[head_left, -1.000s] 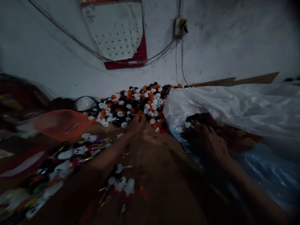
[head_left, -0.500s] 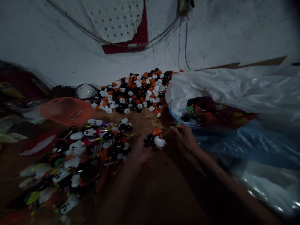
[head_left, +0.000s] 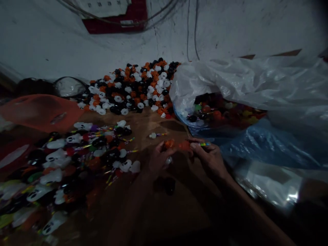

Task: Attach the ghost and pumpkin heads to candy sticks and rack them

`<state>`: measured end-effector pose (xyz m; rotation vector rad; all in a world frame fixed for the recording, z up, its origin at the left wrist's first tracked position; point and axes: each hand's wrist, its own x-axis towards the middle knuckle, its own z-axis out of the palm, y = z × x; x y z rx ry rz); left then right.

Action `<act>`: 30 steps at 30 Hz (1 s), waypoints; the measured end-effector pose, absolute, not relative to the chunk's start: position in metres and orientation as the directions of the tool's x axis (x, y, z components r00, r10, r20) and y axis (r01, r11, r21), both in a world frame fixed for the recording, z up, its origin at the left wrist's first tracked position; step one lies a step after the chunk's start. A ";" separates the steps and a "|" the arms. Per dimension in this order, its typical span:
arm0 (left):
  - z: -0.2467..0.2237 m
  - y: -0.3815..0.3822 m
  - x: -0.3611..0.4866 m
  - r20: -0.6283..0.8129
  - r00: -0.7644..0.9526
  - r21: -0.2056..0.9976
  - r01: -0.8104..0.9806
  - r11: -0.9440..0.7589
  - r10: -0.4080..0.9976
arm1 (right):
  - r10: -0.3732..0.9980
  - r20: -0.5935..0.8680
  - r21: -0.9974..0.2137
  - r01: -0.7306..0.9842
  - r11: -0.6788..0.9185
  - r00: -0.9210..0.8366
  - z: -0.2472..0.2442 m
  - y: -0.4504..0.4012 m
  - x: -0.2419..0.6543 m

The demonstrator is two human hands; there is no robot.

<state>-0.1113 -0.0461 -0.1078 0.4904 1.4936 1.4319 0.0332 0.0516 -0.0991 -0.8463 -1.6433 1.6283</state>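
Observation:
My left hand [head_left: 158,159] pinches a small orange pumpkin piece [head_left: 169,144] at the middle of the table. A white piece [head_left: 168,160] shows just below its fingertips. Facing it from the right, my right hand [head_left: 206,155] holds a stick with an orange-red head [head_left: 185,146]; the stick's yellow-green end [head_left: 203,144] sticks out past the fingers. The two orange parts are close together but apart. Below the hands a black piece [head_left: 169,186] lies on the dark tabletop. Another stick with a whitish top [head_left: 153,135] lies just beyond my left hand.
At the left lies a wide pile of ghost-topped sticks [head_left: 57,159]. A heap of orange, black and white pieces [head_left: 133,87] rests against the wall. To the right, a plastic bag [head_left: 246,78] holds colourful items. An orange-red sheet [head_left: 38,111] is at far left.
The black piece has left my left hand and lies on the table. My hands are nearer each other, and my right hand now holds an orange-red-headed stick. The view has shifted right and down.

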 end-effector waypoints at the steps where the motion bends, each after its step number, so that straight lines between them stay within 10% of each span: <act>1: -0.109 -0.043 -0.110 -0.355 -0.453 0.931 -0.251 0.266 0.818 | 0.809 0.029 -0.999 -0.027 0.017 -0.588 -0.098 0.054 0.033; 9: -0.117 -0.032 -0.104 0.092 -0.522 0.737 0.608 0.295 0.848 | 0.783 0.097 -0.995 -0.034 0.096 -0.614 -0.098 0.065 0.025; 17: -0.106 -0.041 -0.103 0.007 -0.424 0.630 0.705 0.325 0.905 | 0.613 0.070 -0.958 0.119 0.262 -0.787 -0.099 0.067 0.043; 30: -0.087 -0.055 -0.100 0.045 -0.095 0.526 0.849 0.058 0.994 | 0.190 0.355 -0.559 -0.045 0.828 -0.915 -0.084 0.063 0.074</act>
